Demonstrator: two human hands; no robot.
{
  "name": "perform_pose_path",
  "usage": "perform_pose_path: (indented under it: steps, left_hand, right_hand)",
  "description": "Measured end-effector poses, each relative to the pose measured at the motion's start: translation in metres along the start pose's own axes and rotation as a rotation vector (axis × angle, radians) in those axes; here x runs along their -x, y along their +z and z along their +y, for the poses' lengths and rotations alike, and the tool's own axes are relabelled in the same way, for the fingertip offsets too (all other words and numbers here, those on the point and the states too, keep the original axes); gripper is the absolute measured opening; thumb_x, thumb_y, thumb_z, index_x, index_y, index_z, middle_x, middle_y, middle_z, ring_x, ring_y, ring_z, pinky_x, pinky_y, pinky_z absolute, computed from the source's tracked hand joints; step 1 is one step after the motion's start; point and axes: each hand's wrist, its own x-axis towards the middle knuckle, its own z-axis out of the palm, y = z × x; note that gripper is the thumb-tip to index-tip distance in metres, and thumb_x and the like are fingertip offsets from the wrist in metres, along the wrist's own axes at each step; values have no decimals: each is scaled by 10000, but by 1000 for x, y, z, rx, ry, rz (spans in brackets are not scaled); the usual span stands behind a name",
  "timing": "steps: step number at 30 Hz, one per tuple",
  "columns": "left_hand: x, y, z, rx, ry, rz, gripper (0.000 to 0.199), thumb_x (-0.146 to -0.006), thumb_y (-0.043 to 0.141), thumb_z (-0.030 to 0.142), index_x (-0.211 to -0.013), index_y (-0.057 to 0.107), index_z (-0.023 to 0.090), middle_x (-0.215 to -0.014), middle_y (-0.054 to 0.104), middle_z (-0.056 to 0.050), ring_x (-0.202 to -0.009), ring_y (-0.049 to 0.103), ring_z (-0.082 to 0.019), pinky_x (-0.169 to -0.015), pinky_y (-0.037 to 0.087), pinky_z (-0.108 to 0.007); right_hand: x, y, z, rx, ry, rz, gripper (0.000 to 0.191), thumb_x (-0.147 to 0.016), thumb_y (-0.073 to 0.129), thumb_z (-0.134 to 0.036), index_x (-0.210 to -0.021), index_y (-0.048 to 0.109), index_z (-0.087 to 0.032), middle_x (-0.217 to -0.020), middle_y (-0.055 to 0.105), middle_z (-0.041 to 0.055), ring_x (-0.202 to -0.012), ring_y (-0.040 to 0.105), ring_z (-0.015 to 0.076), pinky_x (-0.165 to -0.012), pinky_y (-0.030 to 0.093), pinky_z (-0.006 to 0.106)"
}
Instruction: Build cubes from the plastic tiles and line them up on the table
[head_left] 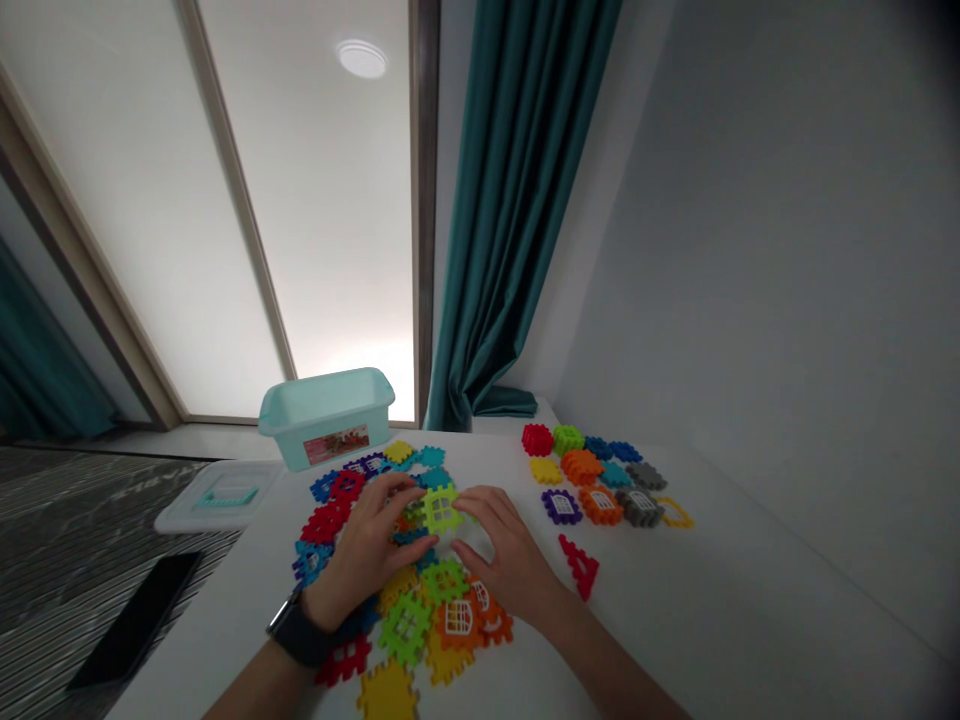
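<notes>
My left hand point(366, 548) and my right hand point(504, 555) close from both sides on a lime-green interlocking waffle block point(441, 510), their fingertips on its edges. Its underside is hidden, and orange and blue pieces show close beneath it. A loose heap of multicoloured waffle blocks point(405, 628) spreads under and around both hands, with red pieces point(324, 522) to the left. An orange block with a white window point(459, 622) lies just below my right fingers. A black watch point(298, 630) sits on my left wrist.
Sorted blocks point(592, 480) lie in rows on the white table point(712, 590) to the right, with a red triangular piece point(579, 567) nearby. A pale teal plastic box point(326, 415) stands at the back, its lid point(221, 497) at the left edge. A black phone point(136, 620) lies on the dark floor.
</notes>
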Motion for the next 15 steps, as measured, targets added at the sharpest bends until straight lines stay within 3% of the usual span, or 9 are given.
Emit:
perform_pose_path:
  steps: [5,15]
  left_hand:
    - [-3,0,4,5,23,-20,370,-875,716,338,-1207,614,209,-1223,566,-128,-1128,602,-281,-945,554,-418]
    - [-26,3,18,-66,56,-75,380,-862,730,409,-1155,611,199,-1196,596,-131,-1109,613,-295,-941,547,-438]
  right_hand:
    - [-1,-3,1,95,-34,52,281,-934,594,-204,-1211,566,-245,-1290,590,117,-1236,538,282,-1028,503,502]
    - [1,-18,7,191,-86,93,239,-936,606,-215,-1173,587,-231,-1228,636,108,-1207,569,276,-1021,513,489]
